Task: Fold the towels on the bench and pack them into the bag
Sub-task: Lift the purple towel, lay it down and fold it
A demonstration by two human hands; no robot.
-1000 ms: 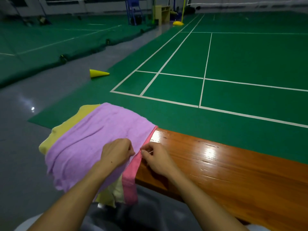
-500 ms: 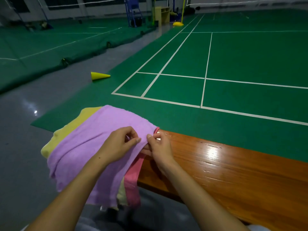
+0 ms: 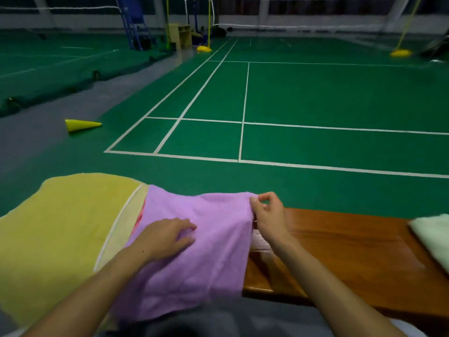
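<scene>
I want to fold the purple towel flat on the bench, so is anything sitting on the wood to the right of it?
Nothing lies on the bench right beside the purple towel. A pale green towel lies at the far right end, apart from it.

Left hand (image 3: 167,237) palm down, fingers loosely spread, right hand (image 3: 268,212) raised, thumb and forefinger pinching, both forearms extended forward
</scene>
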